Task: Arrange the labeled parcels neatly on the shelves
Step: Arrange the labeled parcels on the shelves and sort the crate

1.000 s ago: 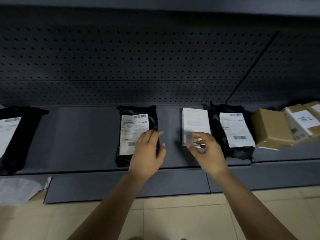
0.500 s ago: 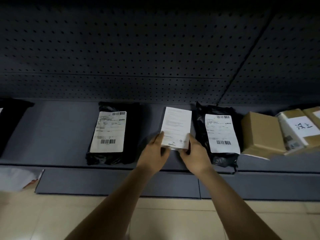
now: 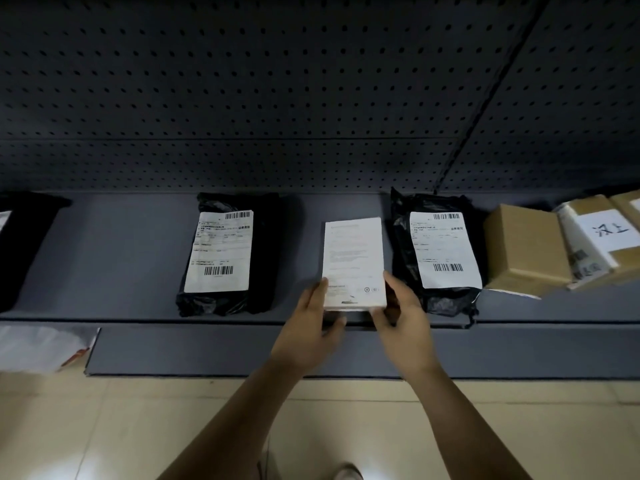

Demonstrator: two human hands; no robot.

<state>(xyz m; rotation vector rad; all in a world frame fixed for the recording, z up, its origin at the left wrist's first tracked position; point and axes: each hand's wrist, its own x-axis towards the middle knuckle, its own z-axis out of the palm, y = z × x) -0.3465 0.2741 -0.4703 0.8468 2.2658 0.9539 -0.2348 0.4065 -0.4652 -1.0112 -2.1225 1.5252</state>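
Left hand (image 3: 308, 327) and right hand (image 3: 403, 323) both gripping near end of white box (image 3: 353, 258), fingers curling round its corners. Box lying flat on shelf (image 3: 121, 254) between left bag (image 3: 225, 254) and right bag (image 3: 440, 251), nearer right one. Second ago left hand hovering over left bag; now joining right hand on box. Box now sitting squarer, long edges running parallel with bags. Judging: squaring-up nearly finishing; brown box (image 3: 523, 251) at right sitting askew, likely needing attention.
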